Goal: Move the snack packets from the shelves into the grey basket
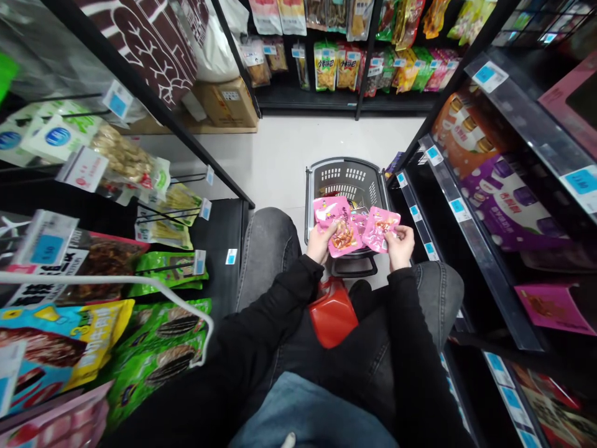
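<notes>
Above a grey shopping basket (347, 167), my left hand (321, 241) is closed on pink snack packets (344, 239) that overlap one another. To its right, my right hand (400, 245) pinches another pink snack packet (381, 229) by its right edge. Part of a further pink packet shows between the two hands, and I cannot tell which hand bears it. The basket stands on the floor with its handle folded toward me. Packets partly hide what lies inside it. Below my hands, a red object (333, 313) sits between my knees; its kind is not clear.
Shelves with hanging snack bags (172, 373) rise close on my left. On my right are shelves with a purple carton (506, 199) and price-tag rails (459, 208). Ahead, a rack of snack bags (326, 65) borders the pale floor (284, 149). A cardboard box (228, 106) stands at the back left.
</notes>
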Tool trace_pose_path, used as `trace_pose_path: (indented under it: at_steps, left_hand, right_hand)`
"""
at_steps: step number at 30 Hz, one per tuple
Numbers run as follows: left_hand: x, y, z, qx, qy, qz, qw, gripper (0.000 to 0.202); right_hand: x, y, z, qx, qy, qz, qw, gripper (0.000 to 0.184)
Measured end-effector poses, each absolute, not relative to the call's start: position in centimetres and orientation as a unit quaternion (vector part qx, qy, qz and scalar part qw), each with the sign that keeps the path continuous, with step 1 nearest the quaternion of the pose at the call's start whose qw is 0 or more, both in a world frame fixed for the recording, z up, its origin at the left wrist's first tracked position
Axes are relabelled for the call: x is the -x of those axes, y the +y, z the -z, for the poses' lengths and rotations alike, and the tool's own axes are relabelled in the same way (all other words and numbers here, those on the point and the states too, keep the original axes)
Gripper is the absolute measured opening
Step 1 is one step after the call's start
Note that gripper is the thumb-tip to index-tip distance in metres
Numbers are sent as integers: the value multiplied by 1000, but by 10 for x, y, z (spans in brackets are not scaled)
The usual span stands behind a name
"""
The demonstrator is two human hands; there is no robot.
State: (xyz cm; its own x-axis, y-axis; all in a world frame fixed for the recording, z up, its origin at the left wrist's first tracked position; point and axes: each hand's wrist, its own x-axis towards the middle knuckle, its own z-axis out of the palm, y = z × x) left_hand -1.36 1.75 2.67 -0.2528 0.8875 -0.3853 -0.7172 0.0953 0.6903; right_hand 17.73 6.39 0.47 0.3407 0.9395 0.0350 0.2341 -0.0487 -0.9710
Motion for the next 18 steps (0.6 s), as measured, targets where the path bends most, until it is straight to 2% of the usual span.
trace_pose_path:
  at_steps: [9, 16, 18]
  left_hand:
    - [26, 20, -30, -93, 459, -691, 551, 75]
    - [21, 19, -11, -228, 492, -636, 548, 62]
    - [21, 19, -7, -269, 510, -618, 535, 60]
  right_hand:
    - [-168, 86, 14, 651, -484, -378, 446, 21]
    - [-143, 49, -7, 478, -541, -580, 377, 34]
    - [-135, 42, -11, 462, -543, -598, 368, 32]
